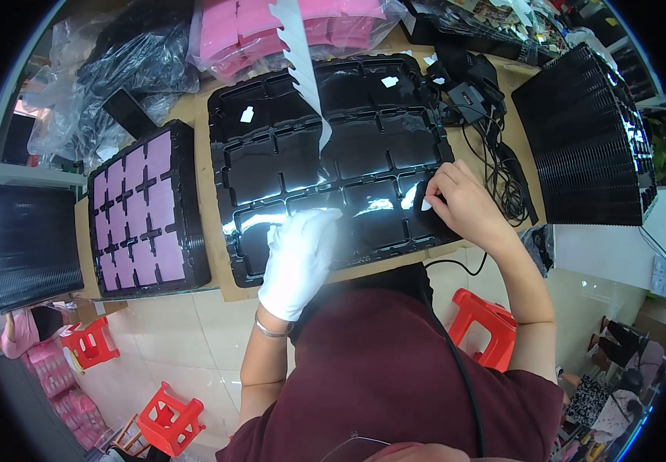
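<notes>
My right hand, bare, pinches a small white piece over the right front compartment of a black plastic tray. My left hand wears a white glove and is over the tray's front edge; its fingers are blurred, so their grip does not show. The tray is divided into several shallow rectangular compartments. Small white tags lie in its far row, one white tag at the left and another tag at the right. A white strip with a jagged edge reaches down across the tray's far half.
Left of the tray stands a black tray stack with pink pads on top, near a dark phone. Pink sheets in plastic lie behind. At right are black cables and stacked black trays. Red stools stand below.
</notes>
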